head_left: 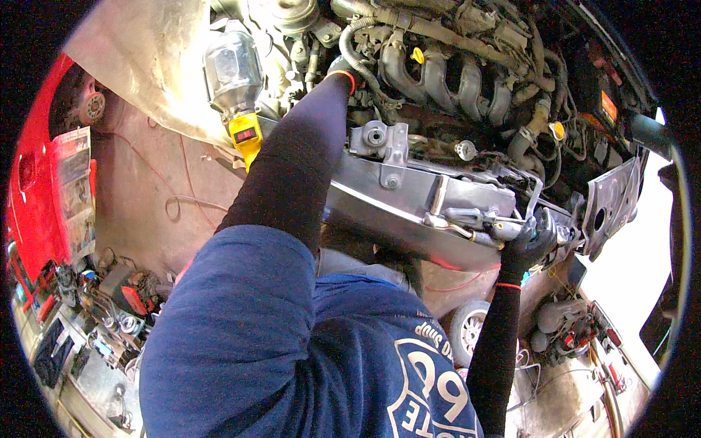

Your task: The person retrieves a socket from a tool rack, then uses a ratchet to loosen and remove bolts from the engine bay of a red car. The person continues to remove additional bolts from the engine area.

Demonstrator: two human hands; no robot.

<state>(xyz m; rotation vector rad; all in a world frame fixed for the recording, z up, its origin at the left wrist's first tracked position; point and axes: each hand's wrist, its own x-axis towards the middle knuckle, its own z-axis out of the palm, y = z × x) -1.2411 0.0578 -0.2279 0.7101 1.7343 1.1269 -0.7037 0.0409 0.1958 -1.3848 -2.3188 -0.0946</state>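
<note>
My left hand (346, 67), in a dark glove with an orange cuff, reaches among hoses at the left of the engine bay. Its fingers are hidden beside a ribbed hose (350, 45). My right hand (527, 247), in a dark glove with a red-orange cuff, is closed at the right end of the front crossmember (394, 212). What its fingers hold is too hard to make out. Next to it, long metal tools (467, 220) lie along the crossmember, and a bent metal rod (537, 196) rises. Behind sits the engine's dark intake manifold (438, 77).
A clear-fronted housing (234, 69) with a yellow device (246, 137) stands at the left fender. A battery (600, 106) sits far right. A red vehicle (33, 175) is at far left. Parts clutter (120, 296), a wheel (467, 332) and a loose hose (190, 198) lie on the floor.
</note>
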